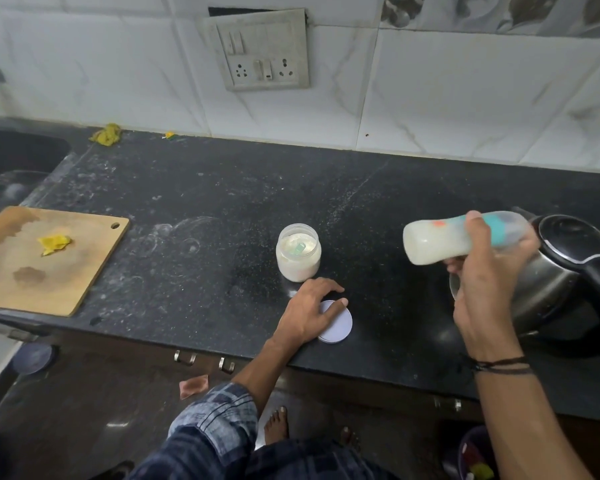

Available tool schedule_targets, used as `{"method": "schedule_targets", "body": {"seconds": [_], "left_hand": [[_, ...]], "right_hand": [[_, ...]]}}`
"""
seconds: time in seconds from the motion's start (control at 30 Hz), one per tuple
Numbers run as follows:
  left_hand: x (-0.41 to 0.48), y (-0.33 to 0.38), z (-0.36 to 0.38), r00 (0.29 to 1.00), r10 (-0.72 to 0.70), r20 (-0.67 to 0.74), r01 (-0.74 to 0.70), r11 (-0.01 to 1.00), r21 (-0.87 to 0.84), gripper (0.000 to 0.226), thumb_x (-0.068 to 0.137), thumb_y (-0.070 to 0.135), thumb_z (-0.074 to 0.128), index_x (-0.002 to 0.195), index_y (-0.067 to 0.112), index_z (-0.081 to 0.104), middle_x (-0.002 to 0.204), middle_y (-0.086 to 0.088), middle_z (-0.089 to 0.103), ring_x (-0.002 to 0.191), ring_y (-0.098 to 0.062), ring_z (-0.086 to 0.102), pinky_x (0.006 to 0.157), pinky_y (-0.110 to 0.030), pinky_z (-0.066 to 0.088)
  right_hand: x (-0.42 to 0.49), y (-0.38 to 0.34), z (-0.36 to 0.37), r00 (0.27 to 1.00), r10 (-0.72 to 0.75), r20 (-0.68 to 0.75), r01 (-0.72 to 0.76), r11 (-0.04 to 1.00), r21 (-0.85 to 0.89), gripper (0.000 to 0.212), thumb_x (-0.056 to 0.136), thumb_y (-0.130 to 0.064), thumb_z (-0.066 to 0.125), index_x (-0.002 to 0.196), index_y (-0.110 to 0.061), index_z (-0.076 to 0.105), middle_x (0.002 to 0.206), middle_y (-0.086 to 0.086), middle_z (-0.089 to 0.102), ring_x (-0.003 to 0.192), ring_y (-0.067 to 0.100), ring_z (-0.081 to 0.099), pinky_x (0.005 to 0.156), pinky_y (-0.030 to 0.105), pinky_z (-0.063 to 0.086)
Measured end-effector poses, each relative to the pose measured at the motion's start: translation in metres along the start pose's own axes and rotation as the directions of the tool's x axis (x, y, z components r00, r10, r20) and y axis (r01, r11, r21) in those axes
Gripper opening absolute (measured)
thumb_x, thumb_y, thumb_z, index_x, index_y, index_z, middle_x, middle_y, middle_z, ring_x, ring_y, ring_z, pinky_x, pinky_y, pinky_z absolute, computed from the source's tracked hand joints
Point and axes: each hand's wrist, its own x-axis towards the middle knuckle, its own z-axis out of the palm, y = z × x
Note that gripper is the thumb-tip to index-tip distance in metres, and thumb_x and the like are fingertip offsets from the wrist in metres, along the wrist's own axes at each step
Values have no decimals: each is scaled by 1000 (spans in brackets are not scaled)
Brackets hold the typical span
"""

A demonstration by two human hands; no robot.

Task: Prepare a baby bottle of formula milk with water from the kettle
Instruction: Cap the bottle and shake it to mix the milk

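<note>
Head view: your right hand [478, 271] grips the milky bottle [465, 239] sideways, mixing; left hand [312, 311] flat on lid [340, 327], jar [298, 252] still open

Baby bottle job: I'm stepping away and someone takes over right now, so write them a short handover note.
Right hand holds the baby bottle tipped sideways, milky mix inside, beside the kettle.
Left hand rests on the jar lid lying on the counter.
Formula jar stands open, scoop inside.
Done: water and powder are in the bottle.
Left: finish mixing, set the bottle down, close the jar.
</note>
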Motion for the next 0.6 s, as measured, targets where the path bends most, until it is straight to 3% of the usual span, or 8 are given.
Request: {"method": "schedule_targets", "body": {"seconds": [0.1,0.17,0.27,0.4,0.5,0.6], "left_hand": [[0,-2,1,1000,14,1,-14,1000,-2,30,99,49,60,119,28,68,119,15,66,111,-3,54,94,-25,45],[0,-2,1,1000,17,-1,-17,1000,-5,31,99,49,59,119,27,68,119,15,67,110,-3,54,94,-22,43],[0,-2,2,1000,22,-13,-22,1000,5,32,99,50,58,118,27,69,119,14,67,110,-4,54,94,-23,43],[0,-4,2,999,32,-6,-32,999,2,32,99,51,58,118,28,68,119,15,66,110,-3,54,94,-25,45],[0,-3,2,1000,25,-9,-25,1000,2,31,98,52,58,118,30,67,119,17,66,110,-2,53,94,-24,44],[0,-6,3,1000,28,-15,-28,1000,9,30,98,52,59,117,31,67,119,17,66,109,-1,53,93,-23,44]], "right_hand": [[-4,4,0,975,55,215,-27,991,-132,55,76,-41,81,123,-41,52,94,-11,70,68,1,69,44,19,46],[-5,1,-2,984,37,173,-23,997,-79,53,72,-48,81,117,-50,52,92,-18,72,74,1,71,47,20,49],[1,-1,-2,999,30,37,-30,999,19,64,73,-52,80,127,-36,48,93,-14,71,72,3,70,46,21,47],[-6,1,-1,952,80,294,-42,990,-134,62,65,-51,80,121,-44,53,95,-9,71,71,4,70,45,20,47],[-2,1,-3,968,102,230,-100,995,-21,57,72,-47,79,122,-40,52,101,-10,71,81,6,73,46,20,47],[-1,3,-2,945,120,304,-91,990,-108,49,80,-38,79,120,-43,52,107,0,67,75,4,72,44,20,47]]}}
